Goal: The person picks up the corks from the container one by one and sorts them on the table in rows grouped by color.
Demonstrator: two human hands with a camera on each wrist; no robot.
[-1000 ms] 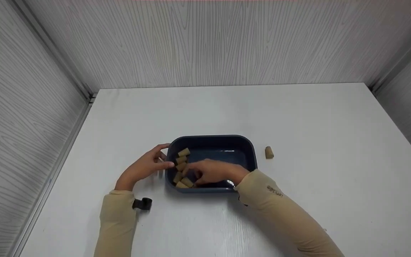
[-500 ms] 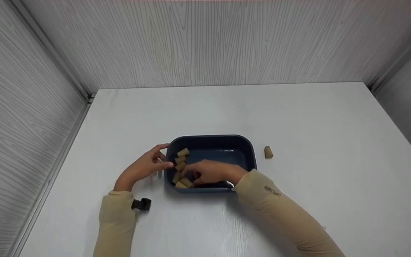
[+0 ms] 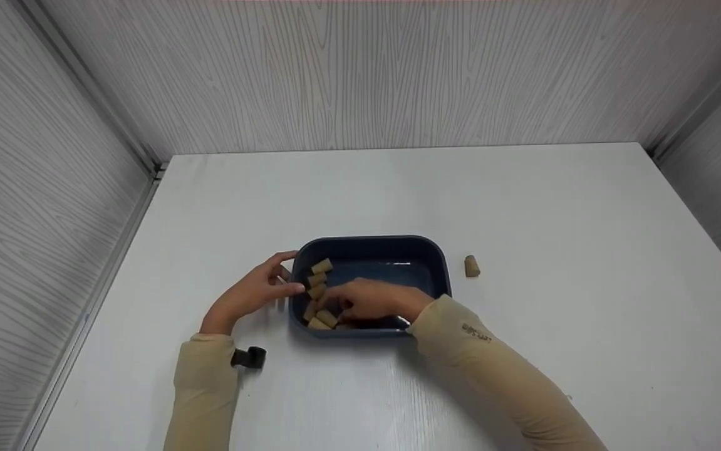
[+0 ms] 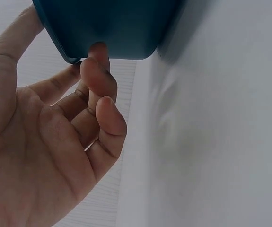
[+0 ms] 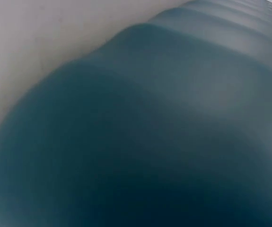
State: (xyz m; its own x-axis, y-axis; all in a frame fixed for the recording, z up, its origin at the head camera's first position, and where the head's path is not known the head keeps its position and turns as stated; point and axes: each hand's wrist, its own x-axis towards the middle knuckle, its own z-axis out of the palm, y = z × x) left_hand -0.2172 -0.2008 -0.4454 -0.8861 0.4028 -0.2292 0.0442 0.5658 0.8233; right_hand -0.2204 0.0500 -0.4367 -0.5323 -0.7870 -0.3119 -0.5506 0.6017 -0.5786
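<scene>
A dark blue rectangular dish (image 3: 385, 334) holds several tan tapered corks (image 3: 321, 267) along its left side. My left hand (image 3: 252, 294) grips the dish's left end, thumb at the rim. In the left wrist view, that hand's curled fingers (image 4: 98, 78) lie against the blue outer wall. My right hand (image 3: 369, 299) reaches inside the dish, index finger and thumb down among the corks. Whether it pinches one is hidden. The right wrist view has only the dish's blue surface (image 5: 140, 127), blurred and close.
A single cork (image 3: 472, 266) lies on the white table (image 3: 554, 250) to the right of the dish. A black mount (image 3: 249, 357) sticks out from the left sleeve. Grey wood-grain panels (image 3: 360, 75) enclose the table at the back and sides.
The right thumb shifts slightly, and a brownish patch shows beneath it near the dish's front wall. The left hand, the dish and the loose cork stay in place.
</scene>
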